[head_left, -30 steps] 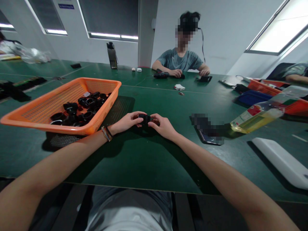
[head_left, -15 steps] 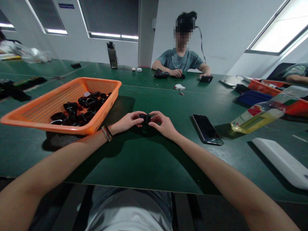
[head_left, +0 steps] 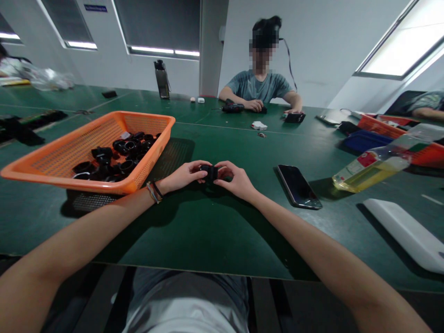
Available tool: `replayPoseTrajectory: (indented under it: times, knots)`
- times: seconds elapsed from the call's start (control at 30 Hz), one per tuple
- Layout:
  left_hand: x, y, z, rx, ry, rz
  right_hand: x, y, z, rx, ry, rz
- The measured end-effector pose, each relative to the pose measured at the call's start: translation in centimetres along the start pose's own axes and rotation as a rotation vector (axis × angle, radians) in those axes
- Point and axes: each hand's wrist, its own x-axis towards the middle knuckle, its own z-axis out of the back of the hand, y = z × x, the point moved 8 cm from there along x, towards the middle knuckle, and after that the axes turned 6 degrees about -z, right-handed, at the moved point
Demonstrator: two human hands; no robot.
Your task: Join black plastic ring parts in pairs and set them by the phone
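Just above the green table (head_left: 194, 240), a small black plastic part (head_left: 210, 174) is held between my two hands. My left hand (head_left: 189, 174) grips its left side, thumb in front and fingers behind. On its right side, my right hand (head_left: 236, 179) pinches the part with thumb and forefinger, leaving a gap inside the curl of the fingers. The part's exact kind is too dark to make out. Left of my hands stands an orange perforated basket (head_left: 62, 143), with several black ring-shaped plastic parts (head_left: 130, 147) lying in it.
Right of my hands lie a phone (head_left: 299, 186), a tilted bottle of yellow liquid (head_left: 367, 169) and a white slab-like object (head_left: 405, 233). Across the table a co-worker (head_left: 260, 85) sits by a power drill (head_left: 232, 107). A dark bottle (head_left: 162, 81) stands far back.
The fingers of my right hand have shifted slightly against the black part, which seems turned a little. Across the table, the co-worker's dark object has tilted.
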Motion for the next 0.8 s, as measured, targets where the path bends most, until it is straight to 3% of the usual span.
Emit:
replayPoseTrajectory:
  times: [0.8]
  knots:
    - [-0.07,0.03,0.09,0.0,0.003,0.008,0.0,-0.08,-0.06,-0.042,0.001,-0.038]
